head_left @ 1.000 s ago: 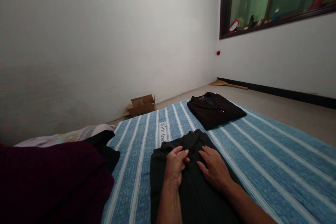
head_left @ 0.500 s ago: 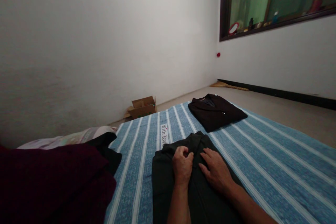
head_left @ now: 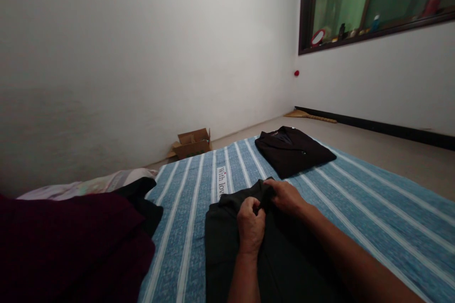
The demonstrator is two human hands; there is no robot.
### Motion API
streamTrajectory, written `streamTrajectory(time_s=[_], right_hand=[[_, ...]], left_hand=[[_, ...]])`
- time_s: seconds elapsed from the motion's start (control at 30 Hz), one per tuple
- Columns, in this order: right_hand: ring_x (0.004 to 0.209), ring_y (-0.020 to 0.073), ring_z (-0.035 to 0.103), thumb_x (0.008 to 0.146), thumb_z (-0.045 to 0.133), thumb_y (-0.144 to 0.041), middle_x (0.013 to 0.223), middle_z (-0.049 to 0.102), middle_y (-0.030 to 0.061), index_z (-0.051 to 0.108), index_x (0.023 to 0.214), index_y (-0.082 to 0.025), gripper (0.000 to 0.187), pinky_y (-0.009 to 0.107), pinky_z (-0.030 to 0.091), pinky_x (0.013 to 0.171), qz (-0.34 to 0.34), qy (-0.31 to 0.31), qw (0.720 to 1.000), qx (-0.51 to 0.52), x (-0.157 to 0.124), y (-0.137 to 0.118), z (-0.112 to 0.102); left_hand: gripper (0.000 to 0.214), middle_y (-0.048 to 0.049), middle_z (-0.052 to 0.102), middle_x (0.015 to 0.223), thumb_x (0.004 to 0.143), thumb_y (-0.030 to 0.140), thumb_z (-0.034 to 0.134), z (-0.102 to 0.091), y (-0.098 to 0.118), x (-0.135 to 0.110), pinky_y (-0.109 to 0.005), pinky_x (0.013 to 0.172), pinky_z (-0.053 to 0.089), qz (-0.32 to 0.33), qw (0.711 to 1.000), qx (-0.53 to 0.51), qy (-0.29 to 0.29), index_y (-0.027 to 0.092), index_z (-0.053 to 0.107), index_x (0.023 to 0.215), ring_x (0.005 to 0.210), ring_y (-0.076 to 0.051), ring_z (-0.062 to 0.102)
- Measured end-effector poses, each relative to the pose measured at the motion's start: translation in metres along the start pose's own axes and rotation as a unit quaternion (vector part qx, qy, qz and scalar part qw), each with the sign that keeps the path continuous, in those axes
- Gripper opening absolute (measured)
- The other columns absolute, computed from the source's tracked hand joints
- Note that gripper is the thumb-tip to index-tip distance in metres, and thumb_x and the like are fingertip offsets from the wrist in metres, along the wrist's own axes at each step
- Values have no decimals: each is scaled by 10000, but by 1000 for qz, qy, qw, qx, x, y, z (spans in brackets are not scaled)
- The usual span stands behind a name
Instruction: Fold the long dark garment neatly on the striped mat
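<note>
A dark green-black garment [head_left: 227, 241] lies flat on the blue striped sheet [head_left: 341, 208] in front of me. My left hand [head_left: 250, 225] is curled into a pinch on the fabric near the garment's top middle. My right hand [head_left: 286, 196] grips the garment's collar edge just beyond it, fingers closed over the cloth. Both hands almost touch. Farther away on the sheet rests a folded dark brown garment [head_left: 293, 149].
A heap of maroon and black clothes [head_left: 74, 241] fills the lower left, with a pale pillow [head_left: 88, 184] behind it. A cardboard box [head_left: 192, 142] sits by the wall. A broom [head_left: 309, 115] lies on the bare floor at the right, below a window ledge with small items.
My right hand has slid forward from lying flat on the garment to gripping its collar edge. My left hand has closed from loose fingers into a pinch on the fabric.
</note>
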State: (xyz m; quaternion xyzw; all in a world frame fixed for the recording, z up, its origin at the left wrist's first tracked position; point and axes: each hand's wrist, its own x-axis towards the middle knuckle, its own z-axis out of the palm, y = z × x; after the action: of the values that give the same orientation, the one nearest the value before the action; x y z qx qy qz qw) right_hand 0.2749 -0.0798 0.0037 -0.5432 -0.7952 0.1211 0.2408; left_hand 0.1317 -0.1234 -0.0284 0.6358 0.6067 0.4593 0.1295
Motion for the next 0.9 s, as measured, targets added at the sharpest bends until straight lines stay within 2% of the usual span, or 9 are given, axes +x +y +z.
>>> streamTrajectory(time_s=[0.13, 0.43, 0.67, 0.9], right_hand=[[720, 181, 622, 727, 506, -148, 770, 677, 7, 635, 921, -250, 254, 241, 313, 571, 9, 23, 1000, -14, -2, 3, 11], [751, 157, 575, 782, 494, -153, 872, 637, 23, 610, 936, -212, 201, 237, 318, 595, -2, 84, 995, -53, -14, 14, 27], [759, 162, 523, 761, 490, -136, 838, 598, 52, 604, 790, -186, 127, 237, 299, 588, -11, 138, 987, -85, -12, 16, 34], [684, 156, 503, 766, 500, -156, 751, 592, 47, 588, 705, -181, 110, 242, 295, 574, -38, 156, 983, -92, -11, 19, 38]], left_hand=[[159, 0, 563, 744, 644, 87, 519, 1, 2, -1, -274, 689, 421, 28, 999, 32, 0, 201, 520, 756, 739, -170, 550], [204, 0, 496, 674, 626, 29, 486, 3, 4, -1, -268, 631, 384, 92, 988, 123, 19, 214, 404, 650, 684, -170, 505], [227, 7, 482, 662, 648, 34, 487, 7, 5, -1, -268, 618, 376, 91, 982, 163, 26, 225, 364, 652, 664, -167, 503], [217, 8, 484, 645, 714, 73, 486, 9, 3, -1, -260, 597, 372, 80, 982, 164, 46, 233, 355, 649, 641, -166, 527]])
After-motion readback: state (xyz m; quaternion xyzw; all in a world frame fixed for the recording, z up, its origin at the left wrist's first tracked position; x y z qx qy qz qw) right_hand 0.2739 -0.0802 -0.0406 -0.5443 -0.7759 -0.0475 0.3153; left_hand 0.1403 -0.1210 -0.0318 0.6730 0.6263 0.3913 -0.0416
